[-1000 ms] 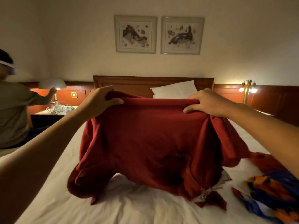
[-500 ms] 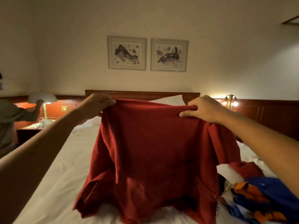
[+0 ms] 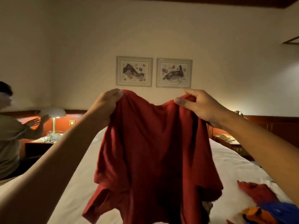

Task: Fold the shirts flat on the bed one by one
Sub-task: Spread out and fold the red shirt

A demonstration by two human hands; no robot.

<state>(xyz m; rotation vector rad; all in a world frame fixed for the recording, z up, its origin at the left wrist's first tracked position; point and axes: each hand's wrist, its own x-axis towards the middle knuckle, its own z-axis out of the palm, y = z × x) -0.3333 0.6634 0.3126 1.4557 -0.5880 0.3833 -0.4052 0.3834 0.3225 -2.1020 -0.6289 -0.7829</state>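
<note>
A dark red shirt [image 3: 153, 156] hangs in the air above the white bed [image 3: 77, 188], held up by its top edge. My left hand [image 3: 107, 103] pinches the top left corner and my right hand [image 3: 199, 105] pinches the top right corner. The cloth sags between them and its lower hem dangles just over the sheet. At the lower right of the bed lies a heap of other clothes [image 3: 265, 206], red, blue and orange.
Another person [image 3: 11, 135] sits at the left, reaching toward a lit lamp [image 3: 52, 113] on a nightstand with tangled cables. A second nightstand [image 3: 226, 139] stands at the right. Two framed pictures [image 3: 153, 71] hang on the wall behind.
Both hands have lifted the red shirt higher and drawn closer together, so it now hangs nearly clear of the bed. The view has tilted upward.
</note>
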